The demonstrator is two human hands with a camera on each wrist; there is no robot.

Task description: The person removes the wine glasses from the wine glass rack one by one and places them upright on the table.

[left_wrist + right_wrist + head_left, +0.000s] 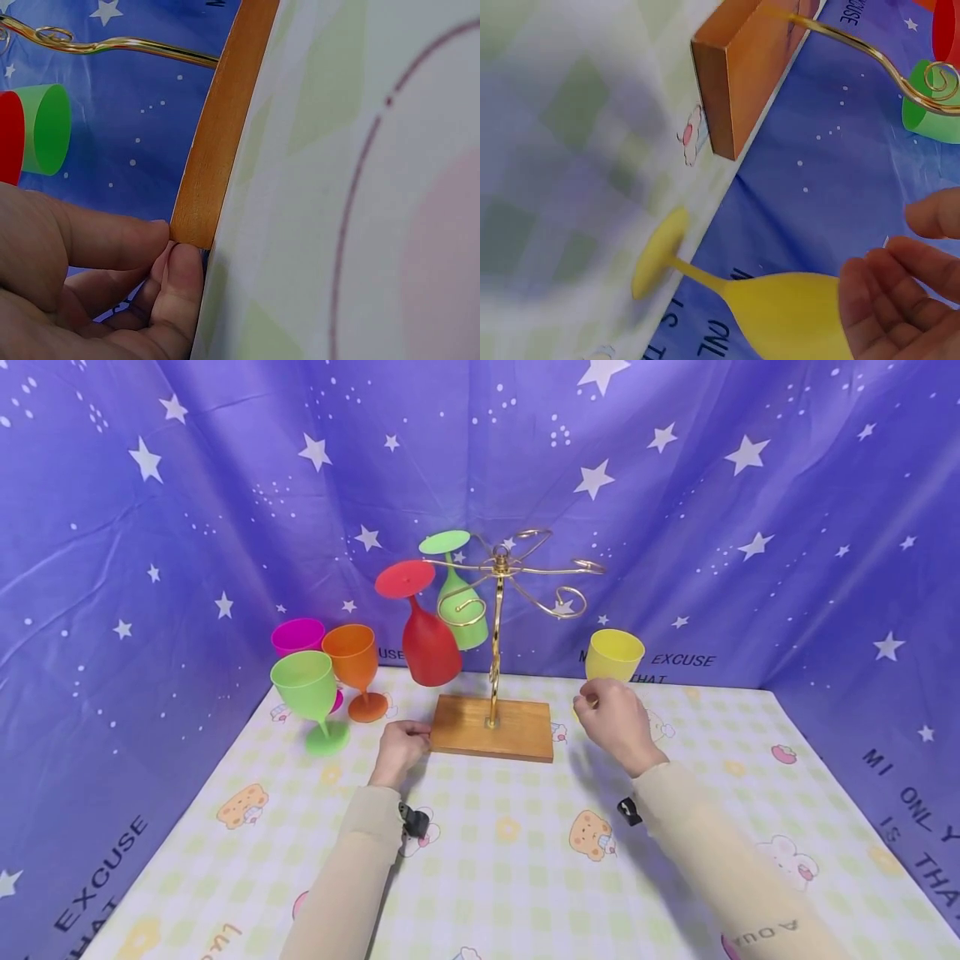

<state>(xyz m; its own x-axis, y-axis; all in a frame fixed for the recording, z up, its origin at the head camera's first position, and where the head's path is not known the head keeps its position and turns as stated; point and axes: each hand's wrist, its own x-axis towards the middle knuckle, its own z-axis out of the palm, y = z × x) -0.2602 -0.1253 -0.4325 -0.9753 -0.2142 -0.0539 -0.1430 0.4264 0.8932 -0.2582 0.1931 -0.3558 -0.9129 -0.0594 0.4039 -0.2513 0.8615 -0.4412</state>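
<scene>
Standing roughly mid-table, the gold-coloured rack rises from a rectangular wooden base, its curled arms spreading out from the top of the post. The left hand is at the base's left end; thumb and bent fingers are drawn close together and pinch the corner, as the left wrist view confirms. The right hand is beside the yellow goblet, on the rack's right side. Its fingers are gently curved and the thumb stands apart from them, with nothing held between; whether the fingers touch the goblet's bowl cannot be told. The yellow goblet stands mouth up, its foot on the checked tablecloth. Two goblets hang foot up and tilted on the rack's left side: a red goblet nearer the person and a pale green goblet behind it. Grouped at the table's left are three more, all upright: a light green goblet in front, an orange goblet to its right and rear, and a magenta goblet partly hidden behind. A blue-violet backdrop printed with white stars surrounds the table.
</scene>
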